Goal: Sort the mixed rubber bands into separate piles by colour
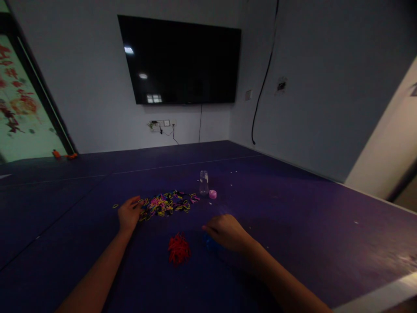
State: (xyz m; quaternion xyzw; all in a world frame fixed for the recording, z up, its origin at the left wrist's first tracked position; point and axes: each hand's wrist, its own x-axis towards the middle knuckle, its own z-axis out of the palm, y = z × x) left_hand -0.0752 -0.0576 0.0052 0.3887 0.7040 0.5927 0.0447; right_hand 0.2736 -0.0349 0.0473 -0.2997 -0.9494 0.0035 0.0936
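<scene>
Bands (pixel 162 205) of mixed colours are left heaped beside the left hand (pixel 129 213); a red pile (pixel 178 249) and blue pile (pixel 211 242) seem already separated, the latter partly covered by the right hand (pixel 226 230); whether either grip is pinching anything cannot be told

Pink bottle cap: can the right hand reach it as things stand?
Probably yes: the pink bottle cap lies just beyond the right hand, with only a tiny white scrap visible between them.
</scene>
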